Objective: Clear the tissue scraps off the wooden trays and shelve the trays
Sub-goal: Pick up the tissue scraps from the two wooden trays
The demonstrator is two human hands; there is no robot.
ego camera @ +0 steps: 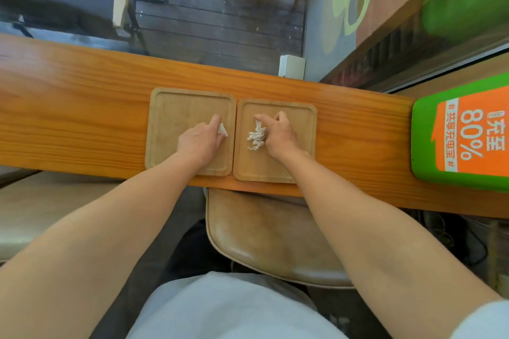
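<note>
Two square wooden trays lie side by side on an orange wooden counter (82,118). On the left tray (170,113) my left hand (199,142) is closed around a white tissue scrap (222,129) that pokes out past the fingers. On the right tray (300,118) my right hand (278,136) rests with its fingers curled against a bunch of crumpled white tissue scraps (256,138), index finger stretched over them. How firmly the right hand grips the bunch is unclear. The trays' inner edges nearly touch.
A green and orange charging-station box (462,132) stands on the counter at the right. A tan chair seat (275,237) sits under the counter's near edge. A small white box (292,65) stands at the counter's far edge. Beyond it is a dark plank floor.
</note>
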